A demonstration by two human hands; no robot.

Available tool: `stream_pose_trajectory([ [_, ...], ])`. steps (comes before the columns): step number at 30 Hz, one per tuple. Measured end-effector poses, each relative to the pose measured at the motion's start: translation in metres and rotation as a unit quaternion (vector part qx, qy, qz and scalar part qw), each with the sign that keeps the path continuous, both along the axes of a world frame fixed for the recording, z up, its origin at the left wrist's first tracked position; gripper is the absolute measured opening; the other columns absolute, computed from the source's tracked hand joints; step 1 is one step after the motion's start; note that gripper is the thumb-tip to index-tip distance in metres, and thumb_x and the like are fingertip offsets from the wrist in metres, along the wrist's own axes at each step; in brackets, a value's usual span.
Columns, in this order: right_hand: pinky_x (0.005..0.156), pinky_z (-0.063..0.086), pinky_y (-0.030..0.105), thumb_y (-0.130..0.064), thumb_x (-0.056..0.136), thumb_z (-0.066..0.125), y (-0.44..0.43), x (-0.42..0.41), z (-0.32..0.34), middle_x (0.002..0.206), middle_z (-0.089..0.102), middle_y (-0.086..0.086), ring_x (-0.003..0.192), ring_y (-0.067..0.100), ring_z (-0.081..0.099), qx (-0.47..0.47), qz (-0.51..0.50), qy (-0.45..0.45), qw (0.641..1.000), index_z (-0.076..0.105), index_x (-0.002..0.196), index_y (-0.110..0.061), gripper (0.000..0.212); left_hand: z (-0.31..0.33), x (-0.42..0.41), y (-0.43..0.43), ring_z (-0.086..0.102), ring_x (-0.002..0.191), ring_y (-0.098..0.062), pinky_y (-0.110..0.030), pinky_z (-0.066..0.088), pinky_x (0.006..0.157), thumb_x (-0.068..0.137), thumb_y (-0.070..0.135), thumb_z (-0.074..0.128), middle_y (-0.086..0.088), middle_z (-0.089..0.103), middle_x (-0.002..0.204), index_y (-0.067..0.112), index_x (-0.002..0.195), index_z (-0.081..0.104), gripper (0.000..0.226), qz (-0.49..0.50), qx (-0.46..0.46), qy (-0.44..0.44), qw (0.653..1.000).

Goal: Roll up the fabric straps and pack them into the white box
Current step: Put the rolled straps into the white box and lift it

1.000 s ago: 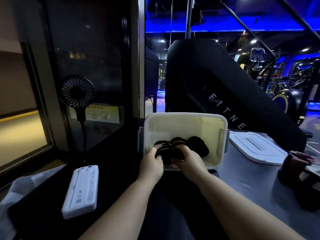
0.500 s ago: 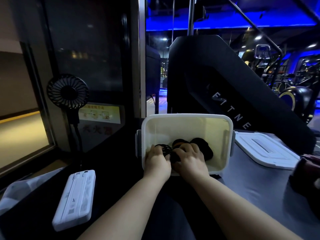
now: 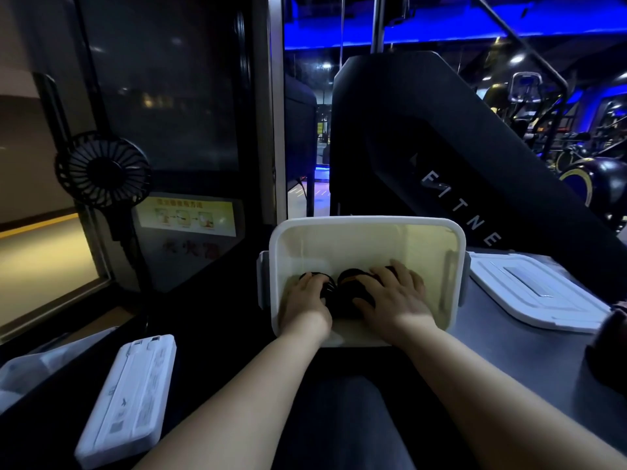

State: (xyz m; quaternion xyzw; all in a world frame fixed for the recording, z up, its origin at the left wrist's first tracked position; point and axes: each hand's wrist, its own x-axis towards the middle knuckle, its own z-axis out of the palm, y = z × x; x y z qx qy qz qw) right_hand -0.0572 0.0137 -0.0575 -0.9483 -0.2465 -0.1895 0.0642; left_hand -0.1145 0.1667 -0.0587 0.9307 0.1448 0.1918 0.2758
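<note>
left hand (image 3: 307, 300): inside the white box, fingers bent over the leftmost roll. Can't tell if it grips or just presses.
right hand (image 3: 393, 295): inside the box, fingers spread and laid flat on top of the other rolls, not curled round anything.
rolled straps (image 3: 351, 283): black fabric wound into tight coils, ribbed edges showing between the two hands. All sit on the box floor toward the near wall, side by side and touching. Exact count hidden by the hands.
white box (image 3: 366, 221): rectangular plastic tub, rounded corners, thick white rim, smooth cream interior, grey latch tabs on both short sides. Rest of the floor bare.
lid (image 3: 529, 293): flat white plastic with a recessed centre panel, lying on the table just right of the box.
table (image 3: 522, 361): smooth matte grey top.
white device (image 3: 132, 398): slim rounded slab, glossy plastic, near left.
plastic bag (image 3: 30, 368): crinkled translucent film, far left.
fan (image 3: 103, 173): small, black, round radial grille on a stem, left.
sticker (image 3: 186, 217): yellow rectangle on dark glass behind the fan.
fitness machine (image 3: 441, 157): matte black housing behind the box, white letters "FITNE".
</note>
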Motion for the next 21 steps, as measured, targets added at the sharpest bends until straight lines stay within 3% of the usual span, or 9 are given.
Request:
stream_pose_trajectory([
  [3,0.118,0.008,0.049,-0.060,0.095,0.034,-0.005,0.008,-0.006,0.157,0.020,-0.005,0.147,0.030,0.000,0.022,-0.021,0.080,0.996,0.028,0.144,-0.044,0.052,0.001,0.003,-0.001,0.013,0.145,-0.018,-0.028,0.014,0.118,0.097,0.006,0.036,0.006,0.025,0.157,0.029,0.142,0.041,0.051,0.007,0.003,0.011,1.000],
  [8,0.116,0.016,0.046,-0.060,0.095,0.034,-0.009,0.007,-0.013,0.156,0.022,-0.007,0.145,0.026,0.009,0.039,-0.017,0.058,0.997,0.027,0.145,-0.046,0.052,0.008,0.007,-0.014,-0.004,0.147,-0.016,-0.030,0.001,0.120,0.096,0.005,0.030,0.013,0.002,0.162,0.033,0.150,0.027,0.061,0.004,0.026,0.068,0.997],
  [11,0.116,0.015,0.045,-0.059,0.096,0.034,-0.009,0.006,-0.013,0.156,0.021,-0.006,0.145,0.026,0.009,0.046,-0.012,0.056,0.997,0.027,0.145,-0.046,0.051,0.014,0.009,-0.019,0.001,0.147,-0.017,-0.034,0.004,0.121,0.095,0.012,0.035,0.015,0.006,0.161,0.035,0.150,0.026,0.060,-0.026,0.059,0.092,0.994],
  [17,0.116,0.012,0.043,-0.056,0.098,0.031,-0.008,0.004,-0.014,0.157,0.020,-0.008,0.146,0.023,0.007,0.051,-0.015,0.064,0.997,0.024,0.146,-0.047,0.050,-0.001,0.012,-0.021,-0.007,0.147,-0.022,-0.043,-0.011,0.118,0.101,0.043,0.031,0.012,0.004,0.161,0.050,0.146,0.023,0.046,-0.050,0.099,0.086,0.990],
  [21,0.116,0.011,0.042,-0.054,0.099,0.028,-0.007,0.003,-0.015,0.156,0.021,-0.009,0.145,0.023,0.005,0.047,-0.017,0.071,0.996,0.022,0.148,-0.046,0.050,-0.010,0.015,-0.018,-0.004,0.146,-0.023,-0.045,-0.008,0.118,0.101,0.045,0.028,0.009,0.011,0.159,0.051,0.145,0.023,0.044,-0.044,0.130,0.062,0.989],
])
